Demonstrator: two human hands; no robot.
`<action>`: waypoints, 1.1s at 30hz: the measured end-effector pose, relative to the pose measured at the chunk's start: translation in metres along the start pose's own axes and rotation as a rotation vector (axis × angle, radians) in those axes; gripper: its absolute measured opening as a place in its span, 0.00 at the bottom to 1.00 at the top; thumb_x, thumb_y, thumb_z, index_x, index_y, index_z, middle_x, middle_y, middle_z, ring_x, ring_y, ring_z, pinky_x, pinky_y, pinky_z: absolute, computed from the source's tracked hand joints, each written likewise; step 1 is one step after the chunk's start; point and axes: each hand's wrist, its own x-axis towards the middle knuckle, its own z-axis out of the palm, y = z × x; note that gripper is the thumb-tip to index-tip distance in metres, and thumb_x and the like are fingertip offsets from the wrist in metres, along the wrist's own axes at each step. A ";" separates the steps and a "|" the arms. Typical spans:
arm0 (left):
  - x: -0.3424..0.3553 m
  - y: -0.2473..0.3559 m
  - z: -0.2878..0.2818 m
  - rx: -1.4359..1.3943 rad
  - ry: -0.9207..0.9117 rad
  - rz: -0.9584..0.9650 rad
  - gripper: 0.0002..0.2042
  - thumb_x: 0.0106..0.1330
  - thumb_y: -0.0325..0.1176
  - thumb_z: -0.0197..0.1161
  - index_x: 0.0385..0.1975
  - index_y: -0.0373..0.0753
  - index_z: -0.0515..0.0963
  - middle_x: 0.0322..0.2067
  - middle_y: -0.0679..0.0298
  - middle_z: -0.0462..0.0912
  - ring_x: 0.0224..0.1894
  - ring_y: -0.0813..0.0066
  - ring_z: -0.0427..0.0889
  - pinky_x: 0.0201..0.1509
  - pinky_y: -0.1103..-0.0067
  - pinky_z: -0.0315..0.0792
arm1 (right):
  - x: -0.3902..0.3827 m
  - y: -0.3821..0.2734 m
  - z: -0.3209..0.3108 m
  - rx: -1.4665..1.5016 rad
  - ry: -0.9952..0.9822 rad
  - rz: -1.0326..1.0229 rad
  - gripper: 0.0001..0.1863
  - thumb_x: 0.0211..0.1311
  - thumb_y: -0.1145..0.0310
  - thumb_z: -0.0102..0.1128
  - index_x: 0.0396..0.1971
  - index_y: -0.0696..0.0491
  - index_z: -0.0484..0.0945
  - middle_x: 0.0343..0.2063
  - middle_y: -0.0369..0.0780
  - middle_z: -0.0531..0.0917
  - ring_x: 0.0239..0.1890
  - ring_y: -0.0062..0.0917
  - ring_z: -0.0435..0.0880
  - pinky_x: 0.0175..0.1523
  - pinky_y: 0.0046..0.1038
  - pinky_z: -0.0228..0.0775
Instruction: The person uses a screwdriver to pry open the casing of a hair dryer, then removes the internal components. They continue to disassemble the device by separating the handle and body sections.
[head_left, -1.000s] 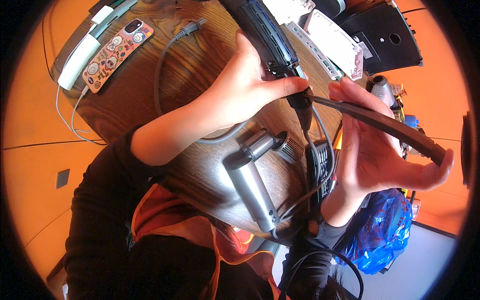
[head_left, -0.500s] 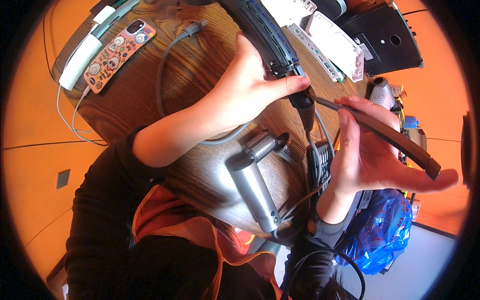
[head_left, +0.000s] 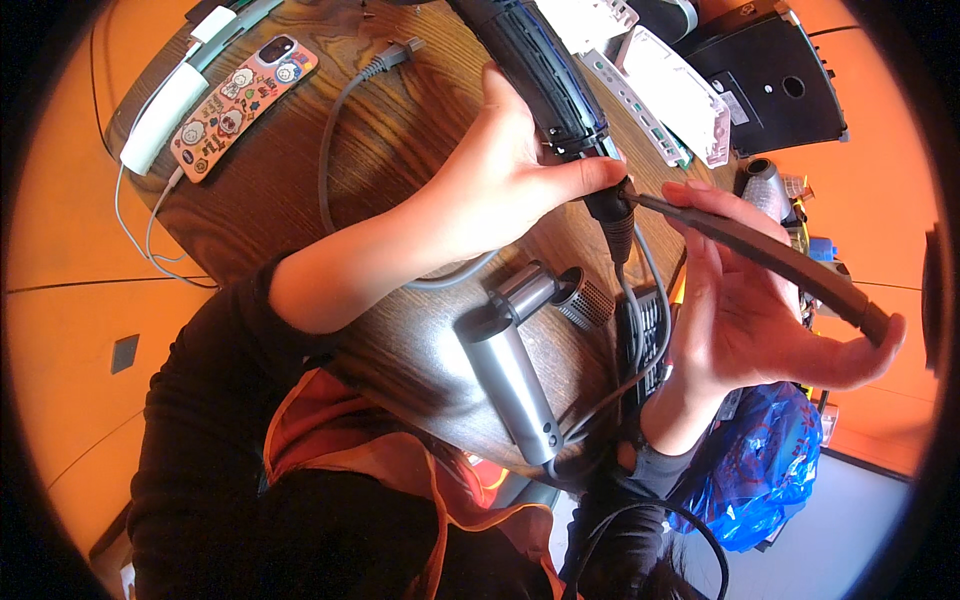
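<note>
My left hand (head_left: 500,165) is wrapped round a long black appliance body (head_left: 550,85) with ribbed inner parts showing. Its upper end runs out of view at the top. From its lower end comes a ribbed cord sleeve (head_left: 618,238), and my left thumb lies across the body just above it. In my right hand (head_left: 740,310) is a slim dark screwdriver (head_left: 780,262), held between the fingers, its back end against the base of the hand. The thin tip meets the appliance beside my left thumb; what it touches there is too small to tell.
A silver L-shaped hair dryer (head_left: 505,375) lies below my hands, a perforated cylinder (head_left: 583,298) beside it. A cord with a plug (head_left: 385,60) and a phone (head_left: 245,108) lie left. White casings (head_left: 665,85), a black panel (head_left: 785,85) and a blue bag (head_left: 765,470) stand right.
The appliance and my left hand have shifted slightly right. My right hand has tilted a little, and its outer end now curls over the screwdriver's back end. The tip stays at the same spot.
</note>
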 end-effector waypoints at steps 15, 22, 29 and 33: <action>0.001 0.004 -0.006 -0.192 -0.160 -0.119 0.33 0.58 0.19 0.53 0.58 0.42 0.40 0.46 0.47 0.72 0.50 0.61 0.74 0.55 0.68 0.67 | 0.005 0.001 -0.013 -0.032 -0.239 -0.081 0.45 0.50 0.90 0.51 0.53 0.29 0.39 0.32 0.54 0.76 0.29 0.39 0.81 0.37 0.36 0.77; 0.000 0.010 -0.003 -0.269 -0.118 -0.258 0.21 0.58 0.18 0.53 0.49 0.34 0.54 0.43 0.56 0.73 0.44 0.70 0.76 0.48 0.76 0.75 | 0.005 -0.016 -0.018 -0.273 -0.350 0.097 0.07 0.46 0.87 0.58 0.27 0.63 0.75 0.30 0.43 0.79 0.31 0.28 0.80 0.43 0.23 0.71; -0.001 0.006 -0.001 -0.192 -0.044 -0.216 0.23 0.58 0.18 0.53 0.51 0.36 0.52 0.41 0.57 0.74 0.43 0.71 0.77 0.45 0.76 0.75 | 0.004 -0.001 -0.014 -0.160 -0.332 0.010 0.43 0.48 0.89 0.54 0.53 0.34 0.42 0.32 0.53 0.77 0.32 0.36 0.80 0.41 0.33 0.75; -0.001 0.004 -0.001 -0.154 -0.011 -0.250 0.28 0.58 0.18 0.53 0.55 0.42 0.49 0.40 0.57 0.76 0.43 0.69 0.78 0.44 0.75 0.75 | -0.005 0.008 -0.008 -0.061 -0.095 0.131 0.15 0.45 0.84 0.63 0.36 0.62 0.73 0.30 0.42 0.79 0.32 0.24 0.79 0.41 0.19 0.69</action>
